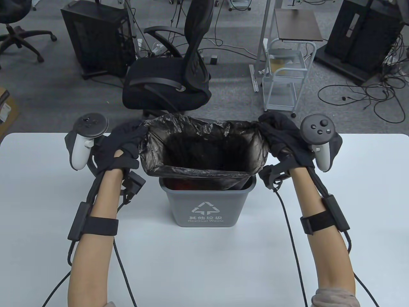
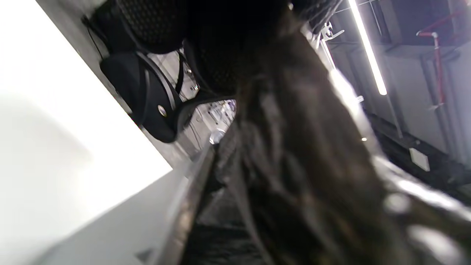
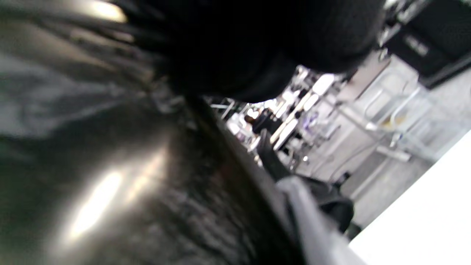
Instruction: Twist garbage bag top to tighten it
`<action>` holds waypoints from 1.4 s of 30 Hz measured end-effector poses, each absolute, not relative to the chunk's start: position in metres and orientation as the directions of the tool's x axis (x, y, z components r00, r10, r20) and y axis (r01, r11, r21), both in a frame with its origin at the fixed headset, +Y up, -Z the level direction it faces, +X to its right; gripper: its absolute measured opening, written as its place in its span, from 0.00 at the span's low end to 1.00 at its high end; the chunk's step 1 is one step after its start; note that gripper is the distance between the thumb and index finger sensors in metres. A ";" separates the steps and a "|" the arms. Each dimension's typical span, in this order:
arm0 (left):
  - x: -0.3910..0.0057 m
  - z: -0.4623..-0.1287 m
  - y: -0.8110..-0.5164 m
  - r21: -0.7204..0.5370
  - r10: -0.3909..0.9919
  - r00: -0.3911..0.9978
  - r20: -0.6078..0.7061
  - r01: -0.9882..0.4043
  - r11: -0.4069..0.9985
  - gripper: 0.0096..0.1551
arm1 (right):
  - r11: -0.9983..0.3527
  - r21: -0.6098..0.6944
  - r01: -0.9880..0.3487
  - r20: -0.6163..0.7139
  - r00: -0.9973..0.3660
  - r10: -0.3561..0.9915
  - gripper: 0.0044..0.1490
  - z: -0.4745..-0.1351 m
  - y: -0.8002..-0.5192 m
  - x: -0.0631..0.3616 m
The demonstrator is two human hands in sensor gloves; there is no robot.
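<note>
A black garbage bag [image 1: 204, 150] stands open, lifted above a grey bin [image 1: 206, 201] on the white table [image 1: 204, 262]. My left hand [image 1: 126, 142] grips the bag's left top edge. My right hand [image 1: 276, 136] grips the bag's right top edge. The bag mouth is stretched wide between them. In the left wrist view the bag [image 2: 305, 165] fills the frame, blurred, under my gloved fingers [image 2: 220, 40]. In the right wrist view the bag [image 3: 110, 165] hangs below my gloved fingers [image 3: 257, 40], beside the bin rim [image 3: 312, 221].
A black office chair [image 1: 172, 70] stands just beyond the table's far edge. A white wire cart [image 1: 287, 76] and black cabinets [image 1: 96, 38] stand on the floor further back. Cables trail from both wrists over the table.
</note>
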State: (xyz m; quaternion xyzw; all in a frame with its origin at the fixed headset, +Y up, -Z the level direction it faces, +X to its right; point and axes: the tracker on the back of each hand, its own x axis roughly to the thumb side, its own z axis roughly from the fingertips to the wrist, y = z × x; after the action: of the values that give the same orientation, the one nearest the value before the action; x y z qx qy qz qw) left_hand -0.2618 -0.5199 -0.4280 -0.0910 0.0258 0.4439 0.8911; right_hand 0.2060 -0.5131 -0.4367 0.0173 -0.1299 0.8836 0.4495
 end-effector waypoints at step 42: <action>-0.270 -0.385 -0.532 -0.345 0.801 0.574 -0.170 -0.796 0.497 0.59 | -0.460 0.161 -0.873 -0.101 -0.478 0.872 0.60 -0.379 -0.525 0.219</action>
State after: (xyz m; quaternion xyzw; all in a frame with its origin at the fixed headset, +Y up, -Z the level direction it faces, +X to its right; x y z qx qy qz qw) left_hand -0.2702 -0.5322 -0.3847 -0.1963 -0.0064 0.4616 0.8651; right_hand 0.2191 -0.5255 -0.3794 -0.0022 0.0954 0.8544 0.5108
